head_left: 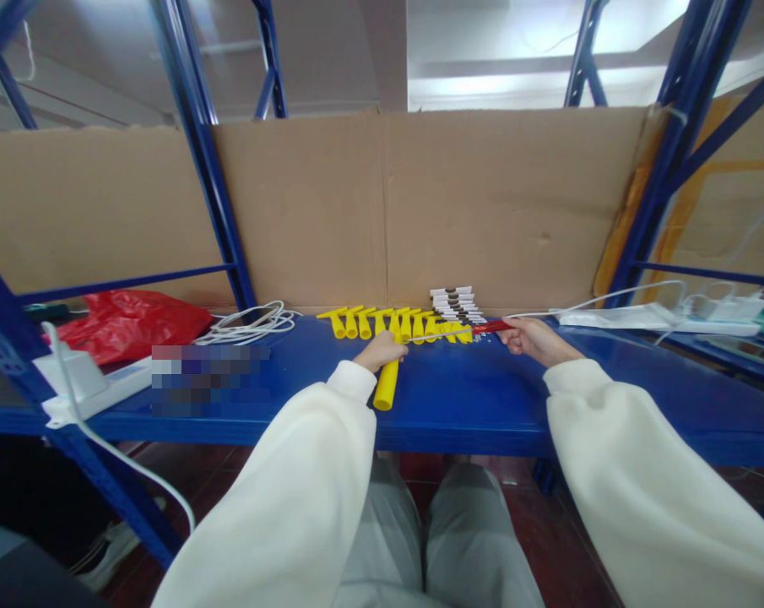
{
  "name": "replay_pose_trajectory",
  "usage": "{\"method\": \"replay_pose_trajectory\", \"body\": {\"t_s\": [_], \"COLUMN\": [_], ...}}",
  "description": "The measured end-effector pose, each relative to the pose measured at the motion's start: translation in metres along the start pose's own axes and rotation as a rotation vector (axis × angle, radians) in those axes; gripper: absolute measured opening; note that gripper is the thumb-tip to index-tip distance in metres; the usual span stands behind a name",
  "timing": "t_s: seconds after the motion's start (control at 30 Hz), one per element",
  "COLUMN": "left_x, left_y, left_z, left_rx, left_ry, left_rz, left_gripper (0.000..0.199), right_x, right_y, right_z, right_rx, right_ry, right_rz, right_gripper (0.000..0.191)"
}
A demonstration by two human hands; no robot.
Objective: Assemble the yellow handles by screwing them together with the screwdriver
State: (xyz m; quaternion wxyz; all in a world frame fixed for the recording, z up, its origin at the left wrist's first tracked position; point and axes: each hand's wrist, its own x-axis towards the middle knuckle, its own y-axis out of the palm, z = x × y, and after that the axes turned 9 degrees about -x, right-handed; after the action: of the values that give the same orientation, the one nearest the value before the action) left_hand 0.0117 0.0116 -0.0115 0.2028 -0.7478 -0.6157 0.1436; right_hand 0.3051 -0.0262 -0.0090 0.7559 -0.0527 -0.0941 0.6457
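Note:
My left hand [380,350] is closed round a yellow plastic tube [387,386], whose open round end points down toward me. In my right hand [533,339] is a screwdriver [492,326] with a red handle, pinched in the fingers. Its long thin shaft runs left, almost level, and its tip reaches the yellow tube at my left fingers. Whether the tip sits on a screw is too small to tell. Behind my hands stands a row of several similar yellow pieces [351,323] with flat, wing-like tops. Tiny loose bits [483,338], perhaps screws, lie by the screwdriver handle.
A stack of white and black pieces [454,302] lies behind the row, before a cardboard panel [483,211]. To the left are a red plastic bag [141,325], coiled white cable [255,325] and a power strip [112,393]. Another strip [704,325] lies right on the blue shelf [470,405].

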Motion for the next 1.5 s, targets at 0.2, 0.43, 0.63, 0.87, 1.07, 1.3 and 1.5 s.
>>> {"method": "replay_pose_trajectory", "body": {"t_s": [0.2,0.43,0.63,0.87,1.07,1.3,1.5], "left_x": [-0.0004,0.0012,-0.0021,-0.0022,0.0012,-0.0006,-0.0001], "left_y": [0.0,0.0,-0.0001,-0.0002,-0.0006,-0.0007,-0.0006], "left_z": [-0.0007,0.0002,-0.0016,-0.0014,0.0004,-0.001,0.0004], "left_rx": [0.003,0.002,-0.017,-0.014,0.01,0.002,-0.011], "left_ry": [-0.003,-0.003,-0.011,-0.002,-0.001,0.0,0.013], "left_rz": [-0.009,-0.006,0.004,0.007,0.009,0.015,-0.003], "left_gripper": [0.024,0.022,0.024,0.022,0.016,0.019,0.017], "right_x": [-0.0036,-0.0049,-0.0091,-0.0056,-0.0025,-0.0047,-0.0057], "right_y": [0.0023,0.0036,0.0069,0.0072,0.0072,0.0082,0.0085], "right_z": [-0.0015,-0.0006,0.0051,0.0043,0.005,0.0039,0.0072], "right_rx": [-0.129,-0.127,-0.104,-0.096,-0.055,-0.01,-0.013], "right_ry": [-0.061,-0.015,0.112,0.16,0.193,0.115,0.119], "right_rz": [-0.068,-0.088,-0.08,-0.071,-0.089,-0.127,-0.065], "right_gripper": [0.037,0.032,0.019,0.021,0.025,0.019,0.012]}}
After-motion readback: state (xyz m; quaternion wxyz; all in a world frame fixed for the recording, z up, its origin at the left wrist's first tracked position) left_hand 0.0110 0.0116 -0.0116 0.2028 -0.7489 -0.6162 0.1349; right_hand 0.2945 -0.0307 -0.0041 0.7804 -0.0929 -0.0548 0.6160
